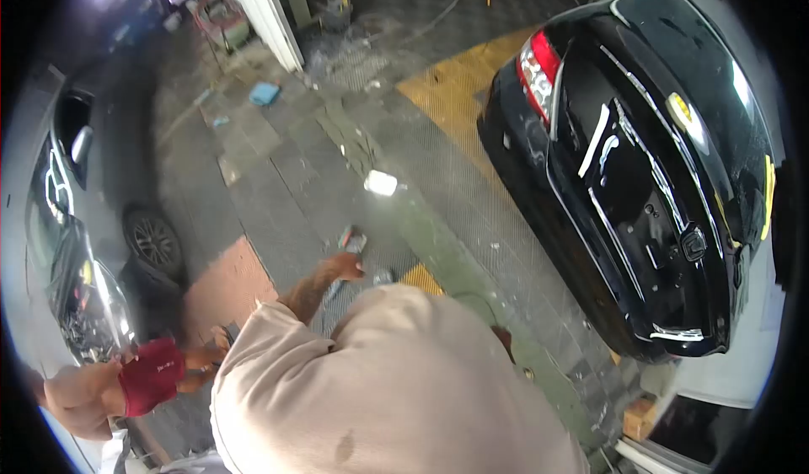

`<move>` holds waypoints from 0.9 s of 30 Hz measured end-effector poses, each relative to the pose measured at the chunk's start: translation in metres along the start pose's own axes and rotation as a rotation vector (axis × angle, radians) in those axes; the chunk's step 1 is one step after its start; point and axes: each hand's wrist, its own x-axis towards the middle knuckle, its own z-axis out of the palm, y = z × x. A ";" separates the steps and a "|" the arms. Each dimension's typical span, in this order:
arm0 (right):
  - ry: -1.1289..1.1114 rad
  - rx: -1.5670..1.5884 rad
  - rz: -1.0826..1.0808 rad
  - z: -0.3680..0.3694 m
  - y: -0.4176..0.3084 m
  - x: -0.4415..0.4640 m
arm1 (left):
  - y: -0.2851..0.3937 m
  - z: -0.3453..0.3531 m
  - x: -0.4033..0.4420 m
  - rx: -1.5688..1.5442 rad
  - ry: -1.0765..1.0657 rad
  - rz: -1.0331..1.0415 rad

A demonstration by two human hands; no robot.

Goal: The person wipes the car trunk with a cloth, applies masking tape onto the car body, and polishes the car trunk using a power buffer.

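Fingers of the left hand are extended over a grey floor.
Just beyond them, a small grey-and-orange object is seen; whether they are clamped on it cannot be told. The right hand cannot be made out clearly.

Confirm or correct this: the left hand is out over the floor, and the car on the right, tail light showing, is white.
Wrong colour: the head view shows the car on the right is black. The left hand and tail light are as stated.
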 end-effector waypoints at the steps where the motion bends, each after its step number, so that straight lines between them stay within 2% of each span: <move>1: 0.568 0.018 -0.399 0.011 0.004 0.007 | -0.008 0.021 -0.006 -0.032 -0.038 0.004; 2: 0.231 0.234 -0.276 -0.040 -0.030 0.005 | -0.019 0.041 -0.013 -0.157 -0.066 -0.028; 3: 0.393 0.517 -0.217 -0.048 -0.059 0.006 | -0.033 0.066 -0.028 -0.282 -0.098 -0.073; 5: 0.027 1.153 0.145 -0.114 -0.132 -0.007 | -0.078 0.127 -0.034 -0.263 -0.138 -0.133; 6: 0.006 1.143 0.155 -0.115 -0.151 0.003 | -0.102 0.158 -0.030 -0.215 -0.148 -0.171; 7: 0.042 1.041 0.046 -0.111 -0.162 0.003 | -0.114 0.169 -0.037 -0.279 -0.188 -0.215; 8: 0.082 0.938 -0.057 -0.105 -0.168 -0.005 | -0.126 0.175 -0.049 -0.402 -0.226 -0.295; 10: 0.283 0.972 -0.234 -0.065 -0.162 0.009 | -0.153 0.177 -0.056 -0.773 -0.227 -0.505; 11: 0.121 1.027 -0.125 -0.104 -0.180 0.002 | -0.166 0.178 -0.048 -0.984 -0.195 -0.592; 12: 0.198 1.052 -0.142 -0.107 -0.185 0.007 | -0.175 0.176 -0.038 -1.106 -0.160 -0.628; 13: -0.039 1.350 0.120 -0.140 -0.201 0.000 | -0.191 0.185 -0.029 -0.983 -0.106 -0.473; 15: -0.033 1.171 -0.008 -0.129 -0.185 0.027 | -0.167 0.121 -0.036 -1.133 0.002 -0.533; 16: -0.009 1.173 0.006 -0.139 -0.184 0.033 | -0.163 0.108 -0.031 -1.123 -0.009 -0.511; 18: -0.113 0.980 0.046 -0.157 -0.177 0.044 | -0.159 0.089 -0.014 -1.268 0.314 -0.500; 19: -0.093 0.978 0.055 -0.160 -0.169 0.049 | -0.150 0.083 -0.007 -1.268 0.306 -0.478; 21: -0.247 0.861 0.170 -0.131 -0.136 0.086 | -0.139 0.072 0.006 -1.379 0.427 -0.394; 22: -0.182 0.920 0.248 -0.130 -0.132 0.092 | -0.135 0.068 0.012 -1.374 0.436 -0.378; 24: -0.175 0.929 0.273 -0.155 -0.141 0.096 | -0.129 0.081 0.022 -1.233 0.258 -0.296; 25: -0.180 0.929 0.305 -0.166 -0.143 0.099 | -0.131 0.096 0.030 -1.230 0.262 -0.289; 26: -0.120 0.960 0.227 -0.134 -0.126 0.120 | -0.142 0.115 0.046 -0.775 0.335 -0.072; 27: -0.110 0.958 0.224 -0.140 -0.128 0.124 | -0.156 0.141 0.067 -0.316 0.392 0.132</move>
